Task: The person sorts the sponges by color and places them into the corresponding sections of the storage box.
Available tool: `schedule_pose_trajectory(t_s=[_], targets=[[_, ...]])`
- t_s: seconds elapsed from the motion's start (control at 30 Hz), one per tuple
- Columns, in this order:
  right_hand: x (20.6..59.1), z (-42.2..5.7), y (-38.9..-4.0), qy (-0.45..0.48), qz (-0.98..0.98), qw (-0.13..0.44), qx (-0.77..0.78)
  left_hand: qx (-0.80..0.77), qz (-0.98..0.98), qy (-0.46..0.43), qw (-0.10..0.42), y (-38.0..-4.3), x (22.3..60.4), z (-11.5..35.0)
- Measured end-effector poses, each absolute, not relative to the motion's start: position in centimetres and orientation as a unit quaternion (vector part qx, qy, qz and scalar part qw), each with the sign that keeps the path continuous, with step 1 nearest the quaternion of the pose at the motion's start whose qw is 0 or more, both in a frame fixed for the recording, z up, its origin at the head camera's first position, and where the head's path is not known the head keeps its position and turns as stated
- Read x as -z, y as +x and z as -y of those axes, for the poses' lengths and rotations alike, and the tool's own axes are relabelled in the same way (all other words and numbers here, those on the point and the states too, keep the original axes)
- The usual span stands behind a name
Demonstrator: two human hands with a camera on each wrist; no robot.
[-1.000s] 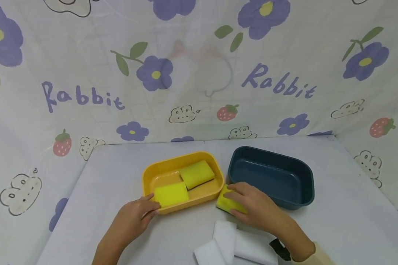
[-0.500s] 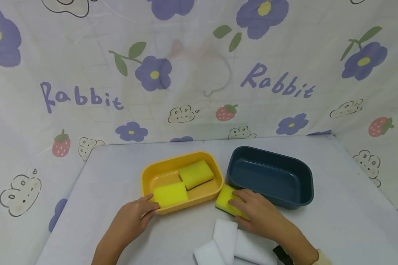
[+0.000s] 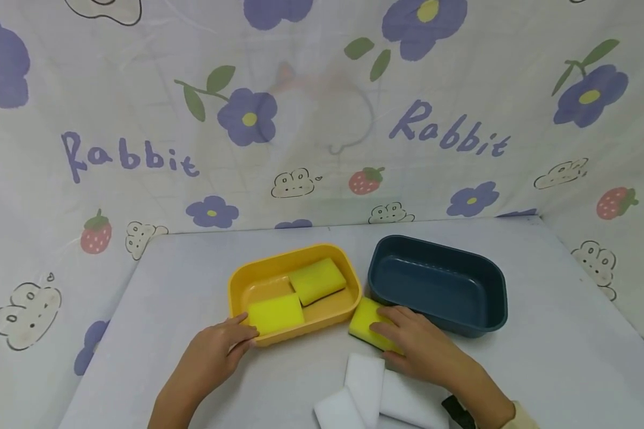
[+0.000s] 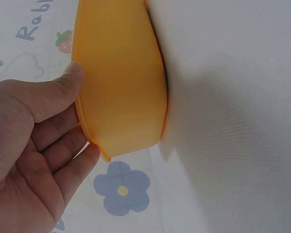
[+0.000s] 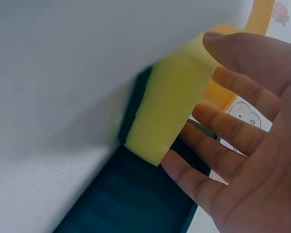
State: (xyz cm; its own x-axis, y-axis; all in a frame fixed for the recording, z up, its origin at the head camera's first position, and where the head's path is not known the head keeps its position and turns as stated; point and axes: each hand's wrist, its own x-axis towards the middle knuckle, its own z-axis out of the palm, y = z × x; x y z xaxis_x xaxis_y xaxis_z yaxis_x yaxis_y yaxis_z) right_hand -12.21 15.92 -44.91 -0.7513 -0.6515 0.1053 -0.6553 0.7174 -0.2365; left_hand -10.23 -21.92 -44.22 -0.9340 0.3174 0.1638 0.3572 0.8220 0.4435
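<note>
A yellow sponge and a second sponge lie inside the yellow plastic basin. My left hand holds the basin's front left corner, thumb and fingers at the rim in the left wrist view. In front of the gap between the two basins, a third sponge, yellow with a dark green layer underneath, lies on the table. My right hand rests on this sponge, its fingers fairly straight and partly hiding it. The right wrist view shows the thumb touching the sponge at one edge.
A dark blue basin stands right of the yellow one with nothing in it. Several white foam blocks lie overlapping near the front, below my right hand. A patterned curtain hangs behind the white table.
My right hand has slid a little right and toward me over the third sponge, uncovering more of it, then stayed. My left hand and the basins hold their places.
</note>
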Motion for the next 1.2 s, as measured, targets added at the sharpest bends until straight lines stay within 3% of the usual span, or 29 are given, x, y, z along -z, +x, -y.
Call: schedule_pose_trajectory(t_s=[0.7, 1.2], targets=[[45.08, -15.57, -12.32, 0.305, 0.939, -0.032, -0.155, 0.242, 0.953, -0.177, 0.036, -10.13, 43.84, 21.78], [45.13, -15.62, -12.33, 0.307, 0.939, -0.021, -0.153, 0.239, 0.953, -0.180, 0.036, -10.10, 43.98, 21.90]])
